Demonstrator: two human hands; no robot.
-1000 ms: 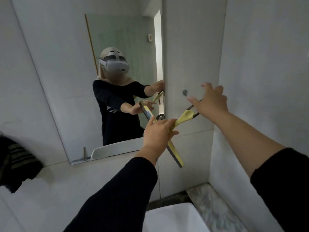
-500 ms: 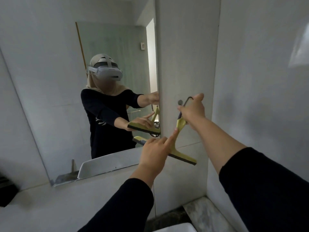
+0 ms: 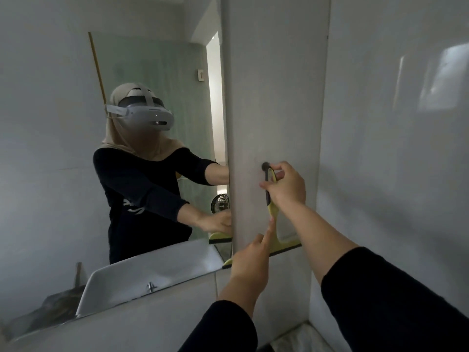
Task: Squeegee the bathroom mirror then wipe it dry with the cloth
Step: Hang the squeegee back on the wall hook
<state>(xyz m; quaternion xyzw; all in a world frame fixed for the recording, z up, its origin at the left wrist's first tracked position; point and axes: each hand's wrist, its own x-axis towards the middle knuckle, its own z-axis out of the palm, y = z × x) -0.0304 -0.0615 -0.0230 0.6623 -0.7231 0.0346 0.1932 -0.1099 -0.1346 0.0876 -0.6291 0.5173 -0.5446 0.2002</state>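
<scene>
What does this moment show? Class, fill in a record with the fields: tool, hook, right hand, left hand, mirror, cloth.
tool: yellow squeegee, upright against the wall, blade at the bottom
hook: dark peg at the handle's loop
right hand: gripping the handle near the hook
left hand: forefinger touching the squeegee's neck
mirror: left of the squeegee, apart from it
cloth: not in view
</scene>
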